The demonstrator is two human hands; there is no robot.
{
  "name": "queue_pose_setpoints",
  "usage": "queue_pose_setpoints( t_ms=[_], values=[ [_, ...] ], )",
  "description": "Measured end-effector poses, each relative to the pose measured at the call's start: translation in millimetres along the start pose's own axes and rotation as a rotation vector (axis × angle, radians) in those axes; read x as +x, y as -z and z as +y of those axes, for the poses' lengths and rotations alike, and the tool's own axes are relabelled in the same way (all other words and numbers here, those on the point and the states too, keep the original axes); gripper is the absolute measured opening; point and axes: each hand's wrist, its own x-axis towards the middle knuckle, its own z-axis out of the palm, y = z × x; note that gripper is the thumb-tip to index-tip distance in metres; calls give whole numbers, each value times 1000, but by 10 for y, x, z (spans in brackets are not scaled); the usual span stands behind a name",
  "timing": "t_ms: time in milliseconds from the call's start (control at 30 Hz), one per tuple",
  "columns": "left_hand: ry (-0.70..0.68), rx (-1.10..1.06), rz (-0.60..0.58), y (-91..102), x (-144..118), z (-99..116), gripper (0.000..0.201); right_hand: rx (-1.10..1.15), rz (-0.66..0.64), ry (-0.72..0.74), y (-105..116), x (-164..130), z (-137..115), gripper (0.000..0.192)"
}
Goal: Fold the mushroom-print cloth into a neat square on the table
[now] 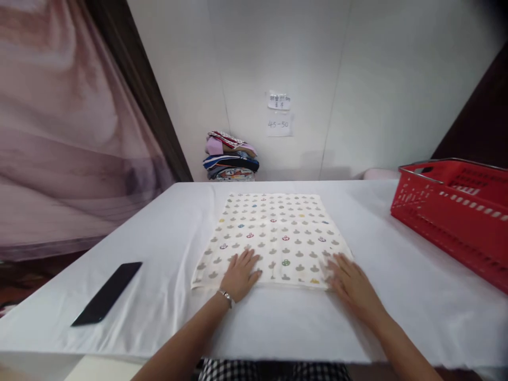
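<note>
A cream cloth point(273, 227) printed with small grey and coloured mushroom-like shapes lies spread flat on the white-covered table point(278, 323). My left hand point(241, 273) rests on its near edge, left of the middle, fingers stretched out and slightly apart. A silvery band circles that wrist. At the near right corner, my right hand point(351, 283) lies over the cloth's edge with its fingers extended, a little blurred. Neither hand grips anything.
On the left of the table lies a black phone-like slab point(108, 293). A red plastic basket point(456, 211) stands at the right. Folded clothes point(230, 159) are piled beyond the far edge, against a wall with paper notes point(280, 124). A pink curtain point(71, 116) hangs at left.
</note>
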Motion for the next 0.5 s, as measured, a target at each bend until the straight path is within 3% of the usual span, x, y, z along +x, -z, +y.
queue_pose_setpoints(
  t_ms=[67, 167, 333, 500],
  values=[
    [15, 17, -87, -18, -15, -55, 48, 64, -106, 72, -98, -9, 5, 51],
    [78, 13, -164, 55, -35, -184, 53, 89, -165, 63, -180, -41, 34, 54],
    [368, 98, -154, 250, -121, -558, 56, 100, -179, 50, -209, -71, 71, 56],
    [425, 80, -170, 278, -189, -776, 58, 115, -234, 40, -176, -67, 94, 59]
  ],
)
